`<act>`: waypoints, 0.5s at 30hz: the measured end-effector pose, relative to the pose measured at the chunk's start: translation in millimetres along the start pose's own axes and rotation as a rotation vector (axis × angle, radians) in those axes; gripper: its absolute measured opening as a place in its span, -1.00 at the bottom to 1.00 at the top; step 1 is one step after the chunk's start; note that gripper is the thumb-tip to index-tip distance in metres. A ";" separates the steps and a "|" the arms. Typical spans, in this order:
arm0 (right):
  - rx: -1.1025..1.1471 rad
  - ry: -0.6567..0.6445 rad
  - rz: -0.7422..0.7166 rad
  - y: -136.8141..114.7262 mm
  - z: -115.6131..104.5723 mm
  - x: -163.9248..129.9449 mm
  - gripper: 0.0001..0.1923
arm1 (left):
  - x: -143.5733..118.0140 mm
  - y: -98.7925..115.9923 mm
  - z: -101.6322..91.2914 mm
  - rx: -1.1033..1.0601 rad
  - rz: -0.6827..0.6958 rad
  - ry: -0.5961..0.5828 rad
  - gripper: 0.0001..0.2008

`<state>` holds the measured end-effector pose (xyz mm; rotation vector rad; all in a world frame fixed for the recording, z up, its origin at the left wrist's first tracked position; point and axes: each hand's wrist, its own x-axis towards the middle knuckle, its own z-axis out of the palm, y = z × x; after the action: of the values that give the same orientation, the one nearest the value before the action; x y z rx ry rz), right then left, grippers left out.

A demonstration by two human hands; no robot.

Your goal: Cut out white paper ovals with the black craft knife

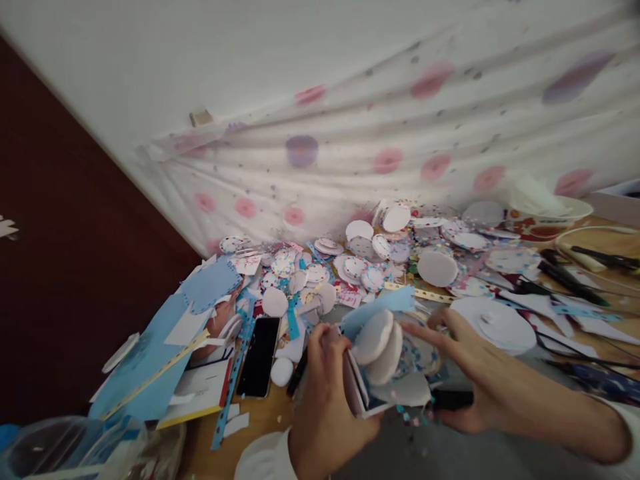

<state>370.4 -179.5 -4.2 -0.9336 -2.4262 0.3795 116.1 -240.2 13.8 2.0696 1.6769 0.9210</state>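
My left hand (325, 397) is closed around a small white box (356, 390), tilted with its opening toward the right. White round paper discs (375, 339) fill the opening, along with clear pieces that carry blue and red specks. My right hand (465, 357) reaches over from the right with fingers apart. Its index fingertip touches or nearly touches the discs. A black object (453, 400) shows by the right thumb; I cannot make out what it is. A torn light-blue paper strip (383, 310) lies just behind the box.
Behind my hands spreads a heap of speckled discs (320, 273). On the left lie a black phone (259, 357), a blue paper sheet (160, 353) and a plastic container (75, 450). Pens (570, 280) and a paper bowl (545, 217) stand right, before a dotted curtain (350, 153).
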 end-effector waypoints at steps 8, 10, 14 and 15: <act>0.242 -0.087 -0.037 -10.0 -7.4 21.3 0.07 | 2.9 2.8 -0.4 0.001 0.037 -0.077 -0.24; 0.248 -0.159 -0.066 -10.3 -13.1 30.7 -0.08 | 5.9 0.9 -2.8 -0.009 0.034 -0.070 -0.24; 0.250 -0.045 -0.111 1.5 -25.3 38.6 -0.40 | 10.0 -8.1 -4.9 -0.067 -0.033 0.007 -0.23; 0.253 0.011 -0.093 6.7 -28.9 37.0 -0.44 | 9.9 -11.4 -4.8 -0.093 -0.050 0.021 -0.20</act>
<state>366.4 -147.1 30.3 -0.7089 -2.3329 0.6286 105.4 -228.4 13.1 1.9560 1.6559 0.9886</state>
